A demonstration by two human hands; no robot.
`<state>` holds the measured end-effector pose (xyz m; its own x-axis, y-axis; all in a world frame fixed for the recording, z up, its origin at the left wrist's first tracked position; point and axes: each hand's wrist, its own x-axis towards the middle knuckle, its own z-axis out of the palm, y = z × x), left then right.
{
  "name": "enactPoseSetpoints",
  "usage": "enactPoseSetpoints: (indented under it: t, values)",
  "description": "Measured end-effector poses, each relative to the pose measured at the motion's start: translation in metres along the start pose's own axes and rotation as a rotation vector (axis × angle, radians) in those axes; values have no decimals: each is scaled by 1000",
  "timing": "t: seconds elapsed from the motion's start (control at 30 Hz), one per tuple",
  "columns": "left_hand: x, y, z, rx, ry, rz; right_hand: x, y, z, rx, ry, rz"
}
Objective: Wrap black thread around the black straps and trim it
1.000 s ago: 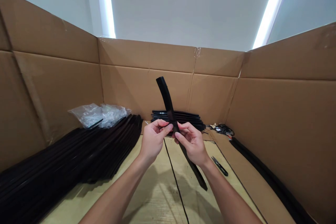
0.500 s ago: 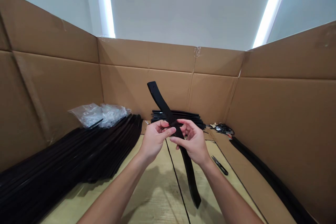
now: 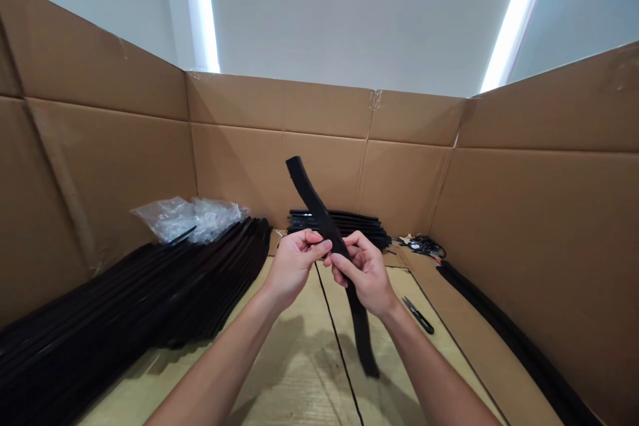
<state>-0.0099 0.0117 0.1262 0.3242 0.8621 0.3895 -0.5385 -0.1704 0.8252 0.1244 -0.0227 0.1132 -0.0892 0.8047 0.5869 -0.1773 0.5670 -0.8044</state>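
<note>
Pinching a black rubber strip [image 3: 310,198] between your left hand [image 3: 295,268] and right hand [image 3: 363,273], your fingers close narrowly on it. Its long axis tilts, upper end leaning away leftward, lower end hanging below your right hand.

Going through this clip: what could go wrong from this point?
The black strip is bent between the left hand and right hand, so it might spring loose and knock the stacked strips behind it. Its lower end hangs free, not far from the snips, and could perhaps catch on them.
</note>
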Motion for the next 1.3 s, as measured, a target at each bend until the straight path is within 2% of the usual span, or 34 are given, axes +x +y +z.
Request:
enactPoseSetpoints:
  t: [0.2, 0.43, 0.53, 0.7, 0.9, 1.1, 1.17, 1.3]
  values:
    - [0, -3, 2, 35, 89, 9, 4, 6, -1, -166, 140, -122]
    - [1, -8, 6, 0, 143, 24, 1, 23, -5, -557, 243, -362]
    - [1, -7, 7, -31, 152, 29, -1, 24, -5, -673, 242, -464]
    - [2, -3, 5, -49, 141, 20, 0, 17, -7, -656, 154, -548]
    - [2, -3, 1, -41, 147, 31, 2, 12, -13, -588, 75, -441]
    - [2, -3, 1, 30, 150, 27, 3, 9, -16, -340, 120, -73]
    - [2, -3, 1, 53, 141, 23, 3, 6, -17, -291, 109, 6]
    - [3, -5, 1, 81, 150, 33, 4, 2, -17, -296, 65, 43]
